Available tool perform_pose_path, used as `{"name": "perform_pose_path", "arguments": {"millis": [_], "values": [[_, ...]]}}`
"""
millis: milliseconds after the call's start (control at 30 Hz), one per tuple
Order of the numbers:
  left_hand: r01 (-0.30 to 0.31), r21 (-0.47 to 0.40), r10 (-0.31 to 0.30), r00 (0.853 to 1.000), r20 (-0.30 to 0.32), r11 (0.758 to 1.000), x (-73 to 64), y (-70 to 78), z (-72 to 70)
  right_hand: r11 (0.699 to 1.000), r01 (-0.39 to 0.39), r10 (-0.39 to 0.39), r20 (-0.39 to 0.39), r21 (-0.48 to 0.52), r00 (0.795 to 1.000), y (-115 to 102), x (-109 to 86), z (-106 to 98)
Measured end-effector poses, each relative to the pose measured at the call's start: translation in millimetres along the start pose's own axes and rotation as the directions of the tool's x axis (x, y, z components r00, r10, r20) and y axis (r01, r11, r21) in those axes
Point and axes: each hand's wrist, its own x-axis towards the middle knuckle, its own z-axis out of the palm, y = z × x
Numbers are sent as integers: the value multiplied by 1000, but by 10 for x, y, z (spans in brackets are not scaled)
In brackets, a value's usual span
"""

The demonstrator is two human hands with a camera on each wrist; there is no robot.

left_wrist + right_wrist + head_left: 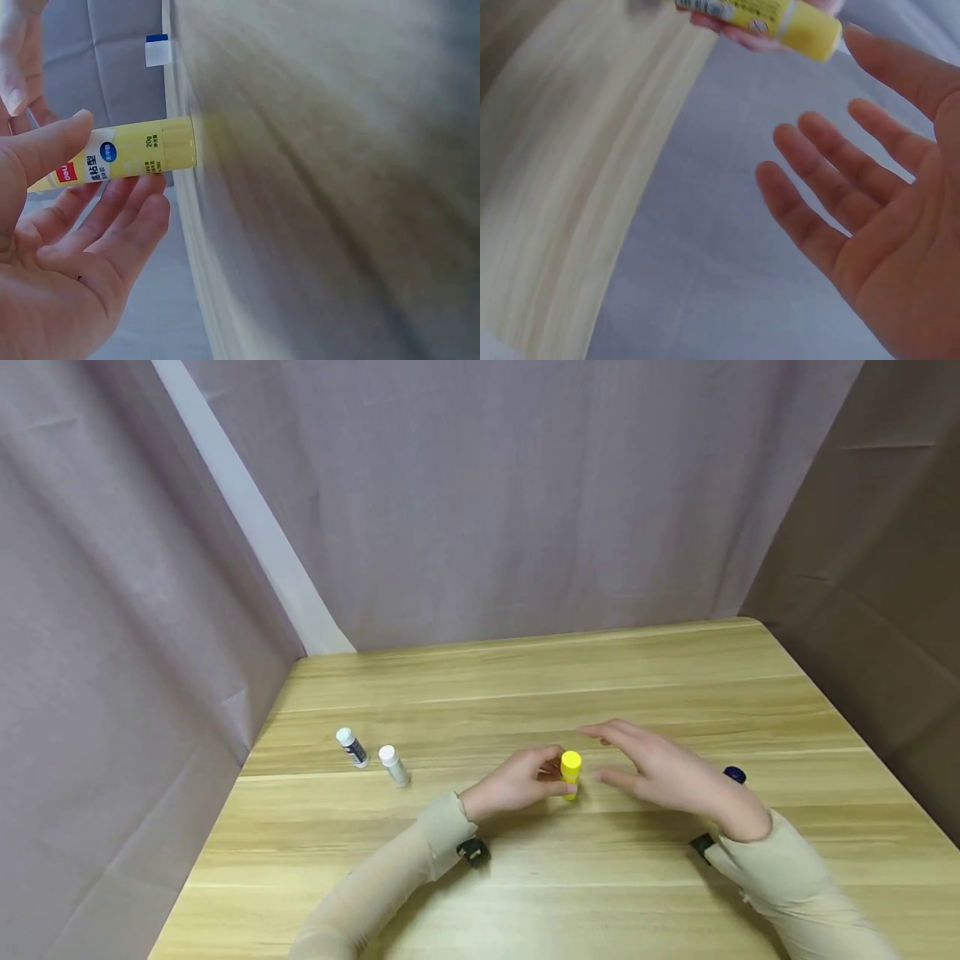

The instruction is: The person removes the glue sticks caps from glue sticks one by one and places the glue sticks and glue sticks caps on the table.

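Observation:
A yellow glue stick (571, 765) stands upright, cap upward, at the middle of the table. My left hand (521, 781) holds it between thumb and fingers; its printed label shows in the left wrist view, where the base of the glue stick (142, 150) is at or close to the tabletop. Just to the right, my right hand (656, 768) is apart from the glue stick, its fingers extended and spread. The right wrist view shows the bare palm of the right hand (885, 202) with nothing in it.
Two white-capped tubes (351, 747) (393, 766) stand at the left on the wooden table (480, 693). Beyond my right wrist a dark blue cap (735, 774) shows, the rest of that thing hidden. Grey curtains (525, 502) hang behind and beside the table.

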Motion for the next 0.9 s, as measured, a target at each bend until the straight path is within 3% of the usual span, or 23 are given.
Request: {"name": "perform_pose_path", "arguments": {"millis": [433, 900], "values": [[0, -18, 1, 999, 40, 1000, -37, 50, -30, 996, 89, -89, -6, -27, 996, -130, 106, 198], [4, 19, -5, 996, 93, 1000, -14, -3, -25, 995, 93, -92, 49, -30, 995, -138, 105, 240]]}}
